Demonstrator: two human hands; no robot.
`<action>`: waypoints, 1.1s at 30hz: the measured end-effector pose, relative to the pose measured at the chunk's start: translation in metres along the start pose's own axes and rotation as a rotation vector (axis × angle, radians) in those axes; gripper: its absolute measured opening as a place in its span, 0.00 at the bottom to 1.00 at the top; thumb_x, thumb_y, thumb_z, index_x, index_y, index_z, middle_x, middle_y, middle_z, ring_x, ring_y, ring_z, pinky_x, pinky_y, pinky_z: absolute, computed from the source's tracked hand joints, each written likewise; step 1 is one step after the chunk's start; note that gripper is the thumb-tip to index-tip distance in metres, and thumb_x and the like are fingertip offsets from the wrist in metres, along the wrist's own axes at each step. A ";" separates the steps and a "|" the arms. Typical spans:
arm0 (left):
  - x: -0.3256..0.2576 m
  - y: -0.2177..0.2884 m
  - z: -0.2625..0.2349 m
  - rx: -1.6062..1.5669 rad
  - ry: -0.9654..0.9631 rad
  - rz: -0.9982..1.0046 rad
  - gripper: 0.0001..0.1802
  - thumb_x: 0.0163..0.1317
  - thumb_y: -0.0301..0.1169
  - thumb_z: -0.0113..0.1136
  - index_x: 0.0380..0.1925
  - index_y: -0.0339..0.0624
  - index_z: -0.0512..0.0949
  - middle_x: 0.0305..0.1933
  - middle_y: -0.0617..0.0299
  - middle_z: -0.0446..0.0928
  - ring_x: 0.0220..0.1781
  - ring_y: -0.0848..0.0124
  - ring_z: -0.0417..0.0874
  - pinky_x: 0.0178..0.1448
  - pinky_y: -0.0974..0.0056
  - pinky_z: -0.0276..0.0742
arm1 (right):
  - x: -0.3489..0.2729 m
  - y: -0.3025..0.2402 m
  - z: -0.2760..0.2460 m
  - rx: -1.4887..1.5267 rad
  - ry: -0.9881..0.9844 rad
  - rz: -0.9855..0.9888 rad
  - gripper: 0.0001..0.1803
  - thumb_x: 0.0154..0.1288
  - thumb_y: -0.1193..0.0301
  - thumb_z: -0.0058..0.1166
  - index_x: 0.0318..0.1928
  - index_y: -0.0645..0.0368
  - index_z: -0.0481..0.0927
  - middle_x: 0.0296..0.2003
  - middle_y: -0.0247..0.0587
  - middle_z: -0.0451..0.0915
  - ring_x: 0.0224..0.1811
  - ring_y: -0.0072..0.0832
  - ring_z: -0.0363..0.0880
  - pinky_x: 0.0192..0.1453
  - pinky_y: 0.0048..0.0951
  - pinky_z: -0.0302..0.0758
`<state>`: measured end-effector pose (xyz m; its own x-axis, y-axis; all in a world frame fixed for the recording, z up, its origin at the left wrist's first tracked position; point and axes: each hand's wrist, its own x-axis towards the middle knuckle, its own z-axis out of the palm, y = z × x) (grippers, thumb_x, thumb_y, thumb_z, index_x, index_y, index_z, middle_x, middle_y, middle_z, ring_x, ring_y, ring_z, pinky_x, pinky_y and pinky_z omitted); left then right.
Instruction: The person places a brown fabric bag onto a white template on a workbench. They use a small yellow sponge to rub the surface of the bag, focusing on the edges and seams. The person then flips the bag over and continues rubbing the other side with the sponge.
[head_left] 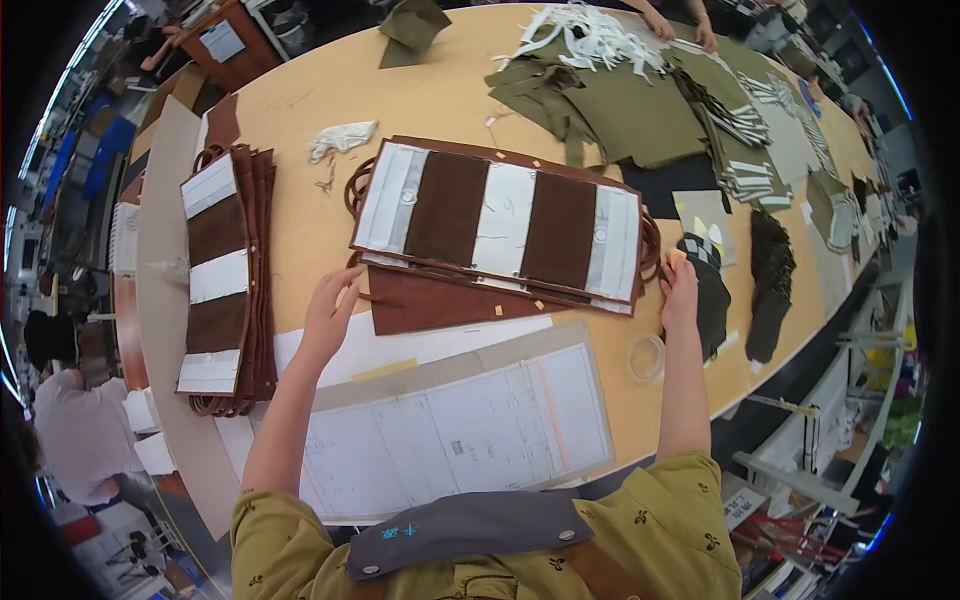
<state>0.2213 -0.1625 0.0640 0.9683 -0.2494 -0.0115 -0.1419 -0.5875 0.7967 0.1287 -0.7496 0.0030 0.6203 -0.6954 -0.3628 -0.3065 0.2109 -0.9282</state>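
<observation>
Two hands frame the work: your left hand (328,312) rests at the lower left corner of the brown and white striped panel stack (500,222), fingers curled onto the edge of the brown fabric sheet (440,302) that sticks out beneath it, and your right hand (680,290) presses at the stack's right end, fingers bent over the edge near the brown strap loops (650,245). Whether either hand actually pinches fabric or only touches it cannot be told from this view.

The stack lies straight ahead of you on the tabletop (440,95), its long axis running left to right and tilting slightly down toward your right. Each hand sits at one short end, so neither is clearly nearer; your right reaches a little farther out.

Just in front of you, between your arms, lie large paper pattern sheets (460,420), with a clear tape roll (647,357) beside your right forearm. Well to your left sits a second pile of striped panels (225,285), its long axis running away from you. Olive fabric pieces (620,110) lie beyond the stack.
</observation>
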 end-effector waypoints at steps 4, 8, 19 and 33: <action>0.090 -0.042 0.021 -0.065 0.164 -0.201 0.24 0.72 0.34 0.56 0.63 0.33 0.72 0.60 0.43 0.75 0.63 0.56 0.77 0.67 0.57 0.71 | 0.021 0.007 0.007 -0.054 -0.085 0.047 0.23 0.79 0.55 0.47 0.66 0.49 0.68 0.59 0.26 0.75 0.62 0.24 0.71 0.63 0.33 0.64; 0.140 -0.073 0.022 0.176 0.329 -0.297 0.28 0.70 0.35 0.57 0.66 0.32 0.70 0.59 0.43 0.78 0.59 0.55 0.81 0.63 0.57 0.75 | 0.023 0.006 0.011 -0.035 -0.086 0.094 0.23 0.79 0.56 0.47 0.67 0.51 0.68 0.57 0.28 0.75 0.60 0.25 0.73 0.59 0.30 0.66; 0.170 -0.040 0.014 -0.451 0.200 -0.495 0.20 0.72 0.42 0.60 0.53 0.39 0.76 0.36 0.68 0.78 0.38 0.78 0.78 0.47 0.70 0.73 | 0.006 -0.041 0.013 0.050 -0.216 0.134 0.16 0.78 0.57 0.50 0.58 0.48 0.72 0.49 0.27 0.80 0.48 0.20 0.76 0.51 0.28 0.67; 0.079 0.093 -0.079 -0.680 0.259 -0.196 0.08 0.75 0.34 0.57 0.45 0.42 0.73 0.26 0.73 0.65 0.27 0.82 0.67 0.35 0.73 0.66 | -0.037 -0.139 0.002 0.501 -0.465 0.080 0.13 0.80 0.59 0.47 0.46 0.55 0.77 0.39 0.38 0.81 0.40 0.29 0.78 0.48 0.32 0.76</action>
<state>0.3006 -0.1762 0.1850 0.9921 0.0494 -0.1155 0.1145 0.0231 0.9932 0.1497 -0.7524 0.1455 0.8893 -0.3215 -0.3253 -0.0624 0.6193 -0.7827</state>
